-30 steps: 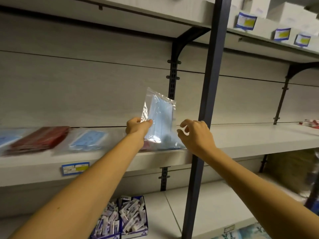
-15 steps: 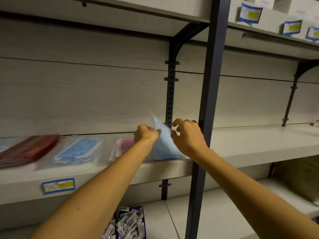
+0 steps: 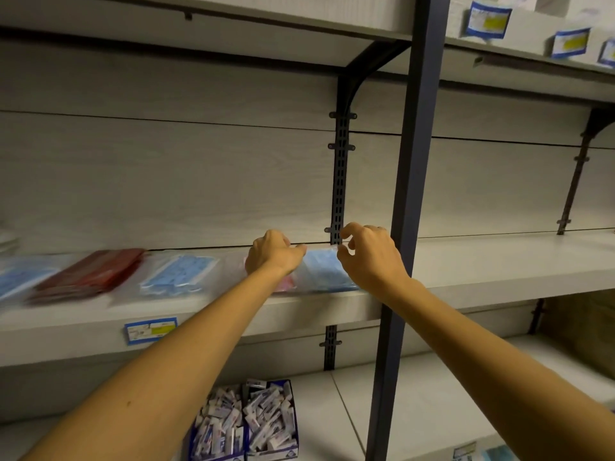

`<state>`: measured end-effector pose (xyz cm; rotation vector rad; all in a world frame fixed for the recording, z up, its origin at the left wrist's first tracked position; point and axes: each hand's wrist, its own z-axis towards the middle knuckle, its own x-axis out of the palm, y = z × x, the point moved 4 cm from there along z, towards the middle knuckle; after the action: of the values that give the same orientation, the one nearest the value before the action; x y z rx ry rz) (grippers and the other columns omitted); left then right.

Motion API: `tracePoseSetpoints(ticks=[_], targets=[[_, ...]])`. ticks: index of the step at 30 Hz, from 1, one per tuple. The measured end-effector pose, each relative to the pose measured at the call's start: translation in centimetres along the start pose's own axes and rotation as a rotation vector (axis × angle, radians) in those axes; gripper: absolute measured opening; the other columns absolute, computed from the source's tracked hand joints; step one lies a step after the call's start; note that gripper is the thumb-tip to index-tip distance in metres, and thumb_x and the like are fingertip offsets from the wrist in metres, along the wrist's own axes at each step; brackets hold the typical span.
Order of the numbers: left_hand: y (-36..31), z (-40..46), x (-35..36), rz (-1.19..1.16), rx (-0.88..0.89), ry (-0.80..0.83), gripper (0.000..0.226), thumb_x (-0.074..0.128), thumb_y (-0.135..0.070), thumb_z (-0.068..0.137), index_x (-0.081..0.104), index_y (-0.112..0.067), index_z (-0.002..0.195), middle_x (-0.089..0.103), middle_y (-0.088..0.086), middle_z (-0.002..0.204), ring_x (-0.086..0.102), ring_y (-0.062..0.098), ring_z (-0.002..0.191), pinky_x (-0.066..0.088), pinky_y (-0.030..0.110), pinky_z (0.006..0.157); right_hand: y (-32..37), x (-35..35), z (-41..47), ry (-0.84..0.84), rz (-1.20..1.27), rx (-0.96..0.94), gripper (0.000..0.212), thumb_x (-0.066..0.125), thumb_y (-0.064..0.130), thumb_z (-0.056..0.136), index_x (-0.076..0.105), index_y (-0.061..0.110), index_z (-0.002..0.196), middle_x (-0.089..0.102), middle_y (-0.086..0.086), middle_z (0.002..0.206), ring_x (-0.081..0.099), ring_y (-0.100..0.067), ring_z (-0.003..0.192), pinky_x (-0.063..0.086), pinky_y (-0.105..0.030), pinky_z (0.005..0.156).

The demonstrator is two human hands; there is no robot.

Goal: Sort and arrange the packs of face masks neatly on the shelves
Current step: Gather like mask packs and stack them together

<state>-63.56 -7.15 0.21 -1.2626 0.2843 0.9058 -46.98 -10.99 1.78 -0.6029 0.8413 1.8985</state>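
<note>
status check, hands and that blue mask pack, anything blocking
Left hand grips blue mask pack, now flat on middle shelf. Right hand curled at its far edge, contact unclear. Pink pack partly underneath.

Open shelf board (image 3: pixel 499 261) to the right of the dark upright post (image 3: pixel 412 201), nothing on it. Post close against the right hand (image 3: pixel 369 257), blocking a sideways sweep. Left of the left hand (image 3: pixel 273 254): blue pack (image 3: pixel 179 271), red pack (image 3: pixel 90 274), side by side. Tall clear gap up to the upper shelf (image 3: pixel 233 18).
</note>
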Motion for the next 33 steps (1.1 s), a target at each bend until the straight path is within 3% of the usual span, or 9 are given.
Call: tracePoseSetpoints(ticks=[5, 16, 21, 28, 33], targets=[[1.3, -1.7, -2.5, 0.108, 0.125, -0.011, 0.035, 0.061, -0.043, 0.087, 0.059, -0.021, 0.114, 0.061, 0.004, 0.117, 0.057, 0.026, 0.103, 0.042, 0.03, 0.073, 0.9, -0.8, -2.1, -0.001, -0.01, 0.004, 0.036, 0.057, 0.024, 0.095, 0.054, 0.014, 0.13, 0.062, -0.009, 0.121, 0.056, -0.026, 0.111, 0.053, -0.036, 0.087], [1.6, -3.1, -2.9, 0.209, 0.281, 0.039, 0.021, 0.059, -0.036, 0.09, 0.06, -0.021, 0.105, 0.064, 0.004, 0.105, 0.059, 0.024, 0.093, 0.049, 0.032, 0.074, -0.3, -3.5, -5.3, -0.005, -0.109, 0.082, 0.032, 0.057, 0.027, 0.095, 0.056, 0.014, 0.125, 0.063, -0.009, 0.117, 0.06, -0.022, 0.101, 0.053, -0.033, 0.086], [2.2, -2.8, -2.5, 0.187, 0.337, 0.082, 0.013, 0.06, -0.032, 0.09, 0.06, -0.021, 0.097, 0.065, 0.002, 0.1, 0.059, 0.021, 0.09, 0.052, 0.034, 0.077, -2.7, -5.5, -6.5, -0.03, -0.145, 0.162, 0.022, 0.057, 0.022, 0.095, 0.062, 0.01, 0.113, 0.068, -0.011, 0.105, 0.063, -0.026, 0.091, 0.056, -0.041, 0.081], [3.3, -3.9, -0.9, 0.212, 0.384, 0.149, 0.014, 0.06, -0.031, 0.089, 0.062, -0.02, 0.098, 0.065, 0.005, 0.098, 0.06, 0.024, 0.09, 0.054, 0.039, 0.08, -5.2, -5.5, -9.0, -0.015, -0.152, 0.249, 0.028, 0.058, 0.022, 0.095, 0.059, 0.01, 0.12, 0.068, -0.011, 0.106, 0.064, -0.024, 0.091, 0.055, -0.036, 0.081], [1.8, -3.4, -1.2, 0.234, 0.404, 0.109, 0.013, 0.058, -0.027, 0.091, 0.062, -0.019, 0.1, 0.065, 0.004, 0.099, 0.059, 0.024, 0.092, 0.052, 0.036, 0.08, -6.4, -5.6, -8.2, -0.019, -0.149, 0.232, 0.028, 0.058, 0.023, 0.095, 0.059, 0.011, 0.121, 0.068, -0.01, 0.107, 0.063, -0.024, 0.093, 0.055, -0.039, 0.083]])
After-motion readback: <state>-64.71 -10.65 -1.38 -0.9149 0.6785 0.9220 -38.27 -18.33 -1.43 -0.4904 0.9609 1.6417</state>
